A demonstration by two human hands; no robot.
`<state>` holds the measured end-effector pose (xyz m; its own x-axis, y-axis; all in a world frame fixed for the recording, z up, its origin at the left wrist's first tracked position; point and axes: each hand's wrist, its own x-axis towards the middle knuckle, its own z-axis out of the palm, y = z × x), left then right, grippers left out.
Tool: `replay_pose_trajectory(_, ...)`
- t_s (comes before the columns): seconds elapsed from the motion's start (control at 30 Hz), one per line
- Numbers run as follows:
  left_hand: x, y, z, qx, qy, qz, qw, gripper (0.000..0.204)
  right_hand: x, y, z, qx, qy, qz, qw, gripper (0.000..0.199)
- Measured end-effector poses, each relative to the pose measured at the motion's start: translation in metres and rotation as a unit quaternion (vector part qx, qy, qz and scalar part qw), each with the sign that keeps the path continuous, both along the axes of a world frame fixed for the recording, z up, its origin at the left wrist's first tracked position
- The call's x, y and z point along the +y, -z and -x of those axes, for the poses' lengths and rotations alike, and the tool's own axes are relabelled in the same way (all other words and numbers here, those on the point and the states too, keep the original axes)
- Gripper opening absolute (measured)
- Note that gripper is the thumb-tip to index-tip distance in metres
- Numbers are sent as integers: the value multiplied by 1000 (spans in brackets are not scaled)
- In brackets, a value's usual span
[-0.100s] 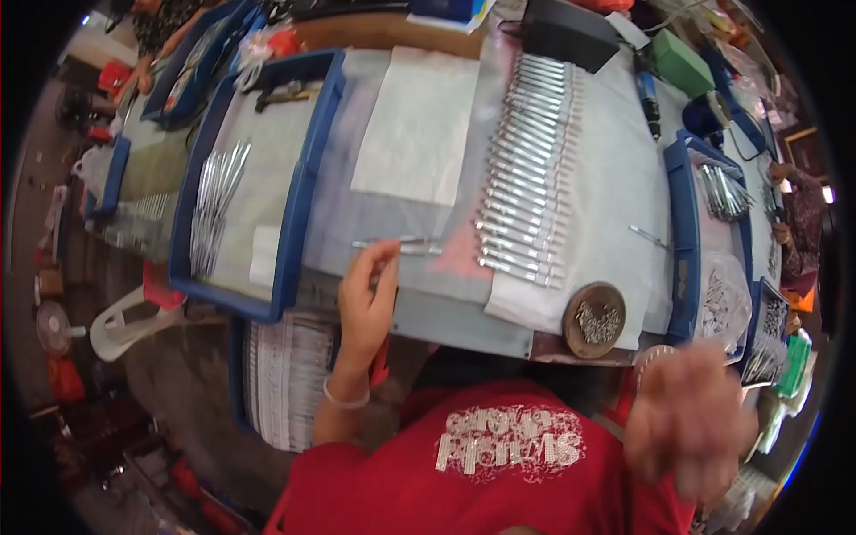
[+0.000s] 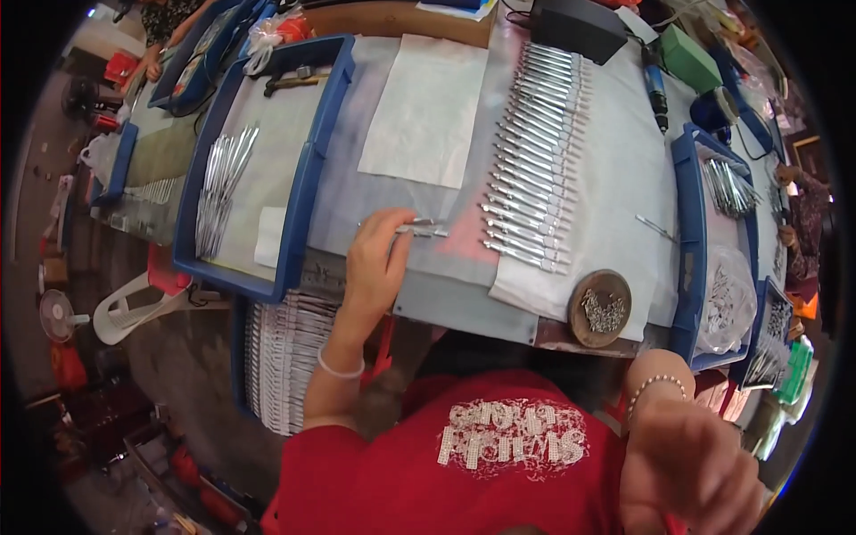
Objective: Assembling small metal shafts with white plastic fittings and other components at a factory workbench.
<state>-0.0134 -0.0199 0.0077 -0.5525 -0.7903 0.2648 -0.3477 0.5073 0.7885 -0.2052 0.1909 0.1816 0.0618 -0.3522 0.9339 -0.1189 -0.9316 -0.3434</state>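
My left hand (image 2: 376,260) reaches over the table, thumb and forefinger pinched at a slim silver metal rod (image 2: 426,228). A second such rod seems to lie beside it, partly covered by the fingers. Close in front of me at the lower right, my right hand (image 2: 691,464) is raised off the table, fingers bent and smeared by motion; whether it holds anything is not visible. A long row of silver metal rods (image 2: 539,160) lies side by side on white cloth, right of my left hand. A round bowl (image 2: 577,309) of small metal parts stands near the front edge.
At left, a blue tray (image 2: 308,169) holds loose rods and a hammer (image 2: 299,80). Another blue tray (image 2: 687,259) at right contains rods and a plastic bag (image 2: 727,303) of parts. A single rod (image 2: 655,227) lies near it. Other people's arms show at both far sides.
My left hand has moved forward, its fingers now over the rods. My right hand has shifted slightly lower. The whole view has tilted a little, moving the table upward in the picture.
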Motion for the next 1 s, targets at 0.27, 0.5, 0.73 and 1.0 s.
replay_pose_trajectory(0.27,-19,14,14,-137,140,127,972,18,8,-4,-47,-134,-20,144,980,30)
replay_pose_trajectory(0.5,-44,17,27,-232,221,83,944,12,19,-17,-39,-184,53,267,945,37)
replay_pose_trajectory(0.73,-51,3,31,-272,276,116,915,13,69,15,-22,20,40,77,996,26)
replay_pose_trajectory(1.0,50,-77,51,232,2,-71,970,18,59,126,-12,-333,30,-605,722,23)
